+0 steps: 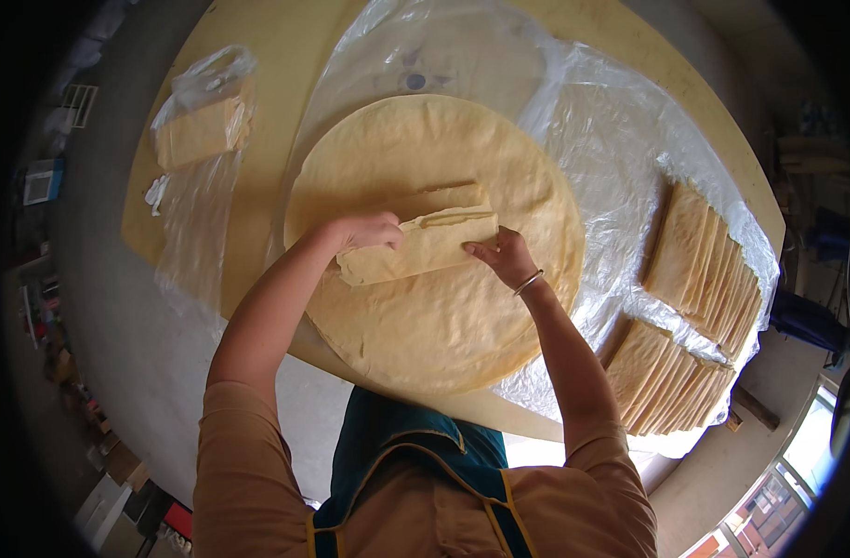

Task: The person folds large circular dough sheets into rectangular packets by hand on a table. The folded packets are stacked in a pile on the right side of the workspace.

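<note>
A folded flatbread point(425, 251), pale yellow and roughly rectangular, lies across a wide round stack of thin flatbread sheets point(434, 344). My left hand point(367, 232) is closed on its left end, with the fingers curled over the upper edge. At its right end my right hand point(502, 258) grips the corner, thumb on top and the other fingers mostly hidden behind. Just beyond the piece, a narrow folded layer point(457, 196) shows along its far edge; I cannot tell whether it is part of the same flatbread.
Clear plastic sheeting point(592, 139) covers the table's right side. Two rows of folded flatbreads, one farther point(699, 246) and one nearer point(662, 377), lean on it. A plastic bag with folded flatbreads point(202, 130) sits at the far left of the wooden table point(285, 56).
</note>
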The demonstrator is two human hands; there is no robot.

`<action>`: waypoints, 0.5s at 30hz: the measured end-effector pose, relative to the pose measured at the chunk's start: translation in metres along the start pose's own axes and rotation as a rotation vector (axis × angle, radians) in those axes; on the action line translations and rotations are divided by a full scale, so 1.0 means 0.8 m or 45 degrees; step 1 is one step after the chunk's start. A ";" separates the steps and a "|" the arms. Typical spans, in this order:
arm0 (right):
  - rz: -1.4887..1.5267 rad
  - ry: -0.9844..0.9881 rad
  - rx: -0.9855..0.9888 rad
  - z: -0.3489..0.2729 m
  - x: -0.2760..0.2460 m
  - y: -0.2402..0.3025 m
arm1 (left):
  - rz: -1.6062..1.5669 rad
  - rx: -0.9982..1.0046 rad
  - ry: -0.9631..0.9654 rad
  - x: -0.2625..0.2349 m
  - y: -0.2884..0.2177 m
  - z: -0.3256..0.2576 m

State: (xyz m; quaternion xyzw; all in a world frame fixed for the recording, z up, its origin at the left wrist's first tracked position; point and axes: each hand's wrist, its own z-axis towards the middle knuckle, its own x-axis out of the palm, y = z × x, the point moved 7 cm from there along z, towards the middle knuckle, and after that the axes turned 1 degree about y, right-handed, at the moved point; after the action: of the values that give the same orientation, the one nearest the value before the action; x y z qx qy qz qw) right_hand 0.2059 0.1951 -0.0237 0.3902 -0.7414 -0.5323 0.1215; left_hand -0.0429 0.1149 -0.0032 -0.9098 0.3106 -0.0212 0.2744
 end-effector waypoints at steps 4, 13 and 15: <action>-0.129 -0.215 0.074 0.022 -0.005 0.003 | 0.180 0.012 -0.064 -0.034 -0.007 0.027; -0.243 -0.280 0.165 0.041 -0.009 -0.003 | 0.994 0.684 -1.201 0.058 -0.079 -0.069; -0.207 -0.273 0.185 0.045 -0.006 -0.005 | 0.964 0.594 -1.214 0.075 -0.072 -0.049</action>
State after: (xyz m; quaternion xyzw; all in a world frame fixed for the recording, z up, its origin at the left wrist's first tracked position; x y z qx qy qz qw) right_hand 0.1892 0.2228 -0.0404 0.3974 -0.7527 -0.5241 -0.0304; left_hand 0.0293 0.0988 0.0518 -0.5637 0.4412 0.4161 0.5608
